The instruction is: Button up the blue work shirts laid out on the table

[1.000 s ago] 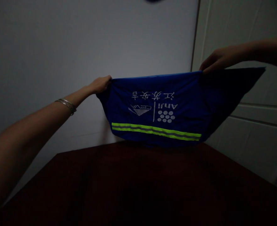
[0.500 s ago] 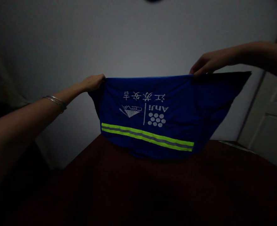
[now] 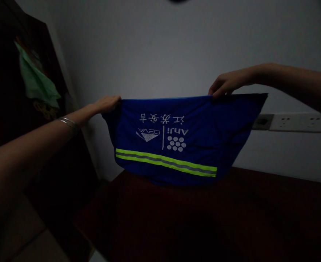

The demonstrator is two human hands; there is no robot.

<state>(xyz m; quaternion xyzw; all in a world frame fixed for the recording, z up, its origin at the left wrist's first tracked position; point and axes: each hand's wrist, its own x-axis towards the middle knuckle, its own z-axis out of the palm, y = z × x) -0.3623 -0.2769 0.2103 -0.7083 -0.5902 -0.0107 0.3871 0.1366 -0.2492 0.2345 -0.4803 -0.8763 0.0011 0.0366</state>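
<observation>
A blue work shirt (image 3: 198, 123) hangs stretched between my two hands, its embroidered white lettering and logos upside down. Across its lower part runs a yellow-green reflective strip (image 3: 165, 162) with a grey middle. My left hand (image 3: 108, 104), with bangles on the wrist, is closed on the upper left corner of the cloth. Along the top edge, farther right, my right hand (image 3: 224, 85) pinches the fabric between thumb and fingers. A dark flap of the shirt sticks out to the right beyond that hand. The lower edge hangs at the dark red surface, and I cannot tell if it touches.
Below the shirt spreads a dark red tabletop (image 3: 155, 222). Behind it stands a pale wall (image 3: 160, 47) with a socket strip (image 3: 296, 122) at the right. A light green cloth (image 3: 37, 78) hangs on dark furniture at the left. Floor tiles (image 3: 37, 240) show at lower left.
My view has turned left: the door has left the picture, while the green cloth and sockets have come in. Both hands still hold the shirt, now slightly lower in view, the right hand farther left.
</observation>
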